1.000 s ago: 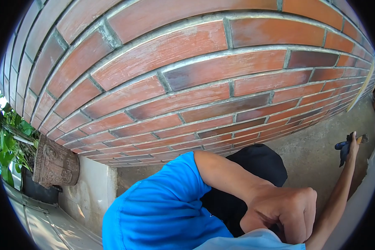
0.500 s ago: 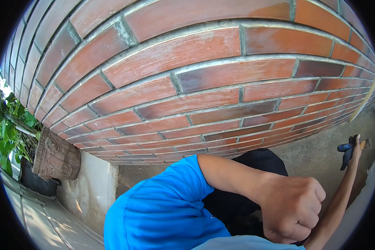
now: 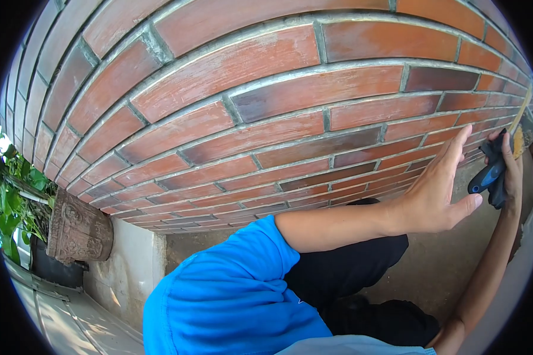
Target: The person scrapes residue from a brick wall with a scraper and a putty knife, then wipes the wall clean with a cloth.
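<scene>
My left hand (image 3: pixel 435 189), reaching out from a blue sleeve, is open with its fingers stretched toward the brick wall (image 3: pixel 278 142) and its thumb apart. Further right, my right hand (image 3: pixel 512 171) is closed around a tool with a black and blue handle (image 3: pixel 490 175). The handle's rounded end points toward my left hand. Beside the fingers of my right hand, near the wall's right part, a yellowish piece (image 3: pixel 519 143) shows; whether it belongs to the tool I cannot tell.
A carved brown planter (image 3: pixel 80 228) with green leaves (image 3: pixel 12 207) stands at the left by a pale ledge (image 3: pixel 133 251). My bent legs in black trousers (image 3: pixel 349 257) are below the wall, above a concrete floor (image 3: pixel 426 260). A thin yellowish strip (image 3: pixel 522 106) runs along the wall's right end.
My left hand has opened from a fist and moved up and right toward the wall. My right hand has risen with the tool, whose handle now shows larger.
</scene>
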Demonstrator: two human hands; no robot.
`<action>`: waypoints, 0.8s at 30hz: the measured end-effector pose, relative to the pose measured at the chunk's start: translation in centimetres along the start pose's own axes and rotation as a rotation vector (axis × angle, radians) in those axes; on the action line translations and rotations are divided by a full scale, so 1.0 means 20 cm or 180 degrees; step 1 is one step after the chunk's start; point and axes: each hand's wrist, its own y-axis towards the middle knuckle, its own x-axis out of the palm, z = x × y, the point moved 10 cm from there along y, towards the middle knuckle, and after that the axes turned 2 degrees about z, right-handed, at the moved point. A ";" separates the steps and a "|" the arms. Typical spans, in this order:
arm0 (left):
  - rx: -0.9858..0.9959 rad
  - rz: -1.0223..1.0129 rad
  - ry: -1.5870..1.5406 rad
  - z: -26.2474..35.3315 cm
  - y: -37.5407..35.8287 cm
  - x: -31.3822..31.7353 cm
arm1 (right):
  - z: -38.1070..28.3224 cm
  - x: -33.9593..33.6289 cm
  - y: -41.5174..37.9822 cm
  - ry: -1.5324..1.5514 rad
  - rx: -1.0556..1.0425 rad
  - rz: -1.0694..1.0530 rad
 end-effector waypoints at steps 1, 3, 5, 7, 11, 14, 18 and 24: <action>-0.0229 -0.0074 -0.0236 -0.04 0.00 0.01 | -0.03 0.07 -0.01 0.0100 -0.0250 0.0384; -0.0337 -0.0101 -0.0322 -0.09 0.00 0.04 | -0.04 0.15 0.00 0.0022 -0.0235 0.0216; -0.0256 -0.0458 -0.0046 -0.09 -0.01 0.08 | 0.00 0.14 0.01 0.0054 -0.0031 0.0308; -0.0571 -0.1108 0.0297 -0.07 -0.01 0.08 | 0.06 0.07 0.02 0.0171 0.0250 0.0424; -0.0535 -0.1975 0.0146 -0.19 -0.14 0.08 | 0.23 -0.19 0.00 0.0718 0.0549 0.1176; -0.1273 -0.2635 -0.0037 -0.39 -0.34 0.09 | 0.06 -0.23 -0.02 0.1531 -0.0105 0.1561; -0.1397 -0.2434 -0.0493 -0.44 -0.30 0.12 | 0.26 -0.43 0.01 0.1437 -0.0340 0.1212; -0.1320 -0.1246 -0.0640 -0.67 0.20 0.22 | 0.30 -0.23 -0.06 0.1106 0.0402 0.1193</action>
